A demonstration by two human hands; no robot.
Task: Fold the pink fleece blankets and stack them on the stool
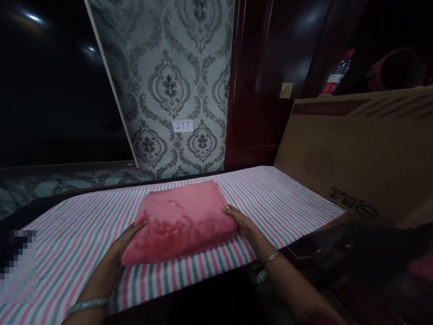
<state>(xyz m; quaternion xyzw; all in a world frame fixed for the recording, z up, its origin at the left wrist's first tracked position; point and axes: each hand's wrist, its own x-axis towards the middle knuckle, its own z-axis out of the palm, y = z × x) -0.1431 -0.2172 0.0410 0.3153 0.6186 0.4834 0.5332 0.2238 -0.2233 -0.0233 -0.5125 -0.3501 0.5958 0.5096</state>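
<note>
A pink, plush folded blanket (pixel 182 216) lies on a striped cloth (pixel 270 194) of pink, grey and white. My left hand (pixel 130 234) grips its left edge, thumb on top and the other fingers hidden beneath or behind the side. At the right edge, my right hand (pixel 238 219) holds it in the same way, with the thumb on the upper face and the fingers mostly out of sight. Darker, ruffled pile shows along the blanket's near half. Its near edge seems slightly raised over the cloth, though I cannot tell how far.
A large cardboard box (pixel 338 153) stands at the right, with a red-capped bottle (pixel 336 74) on top. Behind the cloth are a patterned wall with a paper label (pixel 182 126) and a dark red door panel (pixel 257 90). A big black screen (pixel 61 90) fills the upper left.
</note>
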